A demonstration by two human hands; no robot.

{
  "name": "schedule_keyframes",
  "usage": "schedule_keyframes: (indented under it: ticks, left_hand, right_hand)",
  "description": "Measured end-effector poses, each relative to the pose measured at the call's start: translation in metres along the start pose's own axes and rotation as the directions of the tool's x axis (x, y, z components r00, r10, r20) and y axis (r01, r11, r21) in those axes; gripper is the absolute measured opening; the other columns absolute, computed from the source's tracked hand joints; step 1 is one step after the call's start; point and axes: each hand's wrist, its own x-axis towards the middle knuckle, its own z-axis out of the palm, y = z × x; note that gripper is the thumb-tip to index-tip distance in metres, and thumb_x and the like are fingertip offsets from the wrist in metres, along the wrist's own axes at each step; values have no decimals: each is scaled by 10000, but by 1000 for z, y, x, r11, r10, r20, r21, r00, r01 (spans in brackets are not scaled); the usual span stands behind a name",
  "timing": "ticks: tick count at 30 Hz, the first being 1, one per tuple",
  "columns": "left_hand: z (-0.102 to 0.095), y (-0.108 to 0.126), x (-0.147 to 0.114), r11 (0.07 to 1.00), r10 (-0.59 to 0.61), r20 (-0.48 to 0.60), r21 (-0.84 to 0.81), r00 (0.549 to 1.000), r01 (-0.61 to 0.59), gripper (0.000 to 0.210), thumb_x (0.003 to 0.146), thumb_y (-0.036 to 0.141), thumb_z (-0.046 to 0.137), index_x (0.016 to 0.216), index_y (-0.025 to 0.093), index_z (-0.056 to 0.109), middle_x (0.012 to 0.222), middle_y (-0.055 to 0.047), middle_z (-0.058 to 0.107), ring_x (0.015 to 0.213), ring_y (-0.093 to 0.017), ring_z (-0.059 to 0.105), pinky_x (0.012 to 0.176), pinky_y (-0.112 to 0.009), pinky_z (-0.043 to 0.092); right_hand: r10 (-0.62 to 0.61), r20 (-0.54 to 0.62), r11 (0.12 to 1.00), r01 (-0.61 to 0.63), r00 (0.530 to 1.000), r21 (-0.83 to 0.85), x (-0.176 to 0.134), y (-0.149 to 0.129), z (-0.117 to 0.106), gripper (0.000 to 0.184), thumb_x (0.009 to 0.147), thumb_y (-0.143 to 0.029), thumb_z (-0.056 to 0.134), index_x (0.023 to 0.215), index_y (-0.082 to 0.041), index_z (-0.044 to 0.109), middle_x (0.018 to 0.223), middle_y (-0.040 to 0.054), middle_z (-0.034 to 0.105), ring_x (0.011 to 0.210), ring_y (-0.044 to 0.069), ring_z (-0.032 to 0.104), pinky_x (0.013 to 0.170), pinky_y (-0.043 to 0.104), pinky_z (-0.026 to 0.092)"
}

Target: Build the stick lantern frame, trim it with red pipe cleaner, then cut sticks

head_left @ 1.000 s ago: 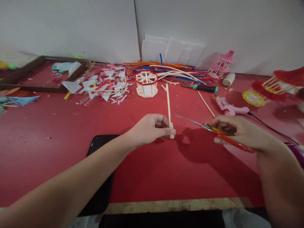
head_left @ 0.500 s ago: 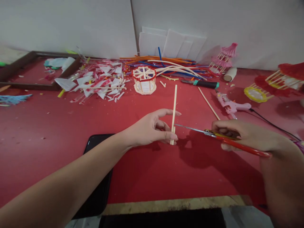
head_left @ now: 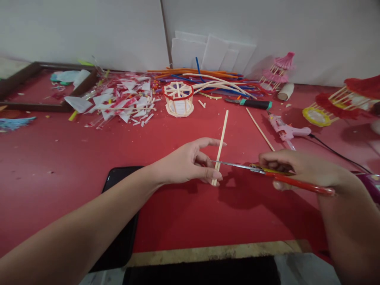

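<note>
Plainly two sticks [head_left: 223, 135] in pinched left fingers [head_left: 208, 173], one pair of scissors [head_left: 274, 175] in curled right fingers [head_left: 268, 157]

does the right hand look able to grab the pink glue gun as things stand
Probably not while the right hand grips the scissors; otherwise the pink glue gun lies just beyond that hand with seemingly nothing blocking the way.
</note>
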Motion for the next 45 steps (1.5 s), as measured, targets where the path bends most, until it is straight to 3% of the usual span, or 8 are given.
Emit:
schedule_keyframes:
  ticks: [11,20,28,45]
  left_hand:
    - [0,1,1,1000,-3,-10,-4,1000,2,735,778,178,780,1393,199,378,747,-20,749,753,-204,764,683,-250,553]
    - [2,2,1,998,-17,8,-64,1000,18,704,775,161,779,1364,174,393,759,-48,764,719,-191,758,689,-258,566]
    - [3,4,1,996,-24,8,-85,1000,24,711,786,148,770,1380,160,379,736,-39,758,729,-189,759,697,-254,566]
    - [1,4,0,998,-39,14,-57,999,39,731,768,185,792,1368,173,375,754,-41,749,749,-204,758,695,-270,553]
  right_hand:
    - [-19,-25,999,20,1000,32,2,3,2,368,727,-515,719,849,-216,542,780,-24,496,663,125,450,594,255,354]
    - [-50,21,999,50,999,13,2,3,2,355,763,-511,689,855,-216,514,772,-30,440,658,119,415,595,253,342]
    - [-72,43,997,71,997,4,3,-2,0,410,771,-583,648,814,-214,475,734,-43,389,606,104,347,546,254,303]
    - [-60,38,997,58,998,58,4,2,0,383,752,-545,697,829,-216,515,743,-36,379,639,112,355,561,252,300]
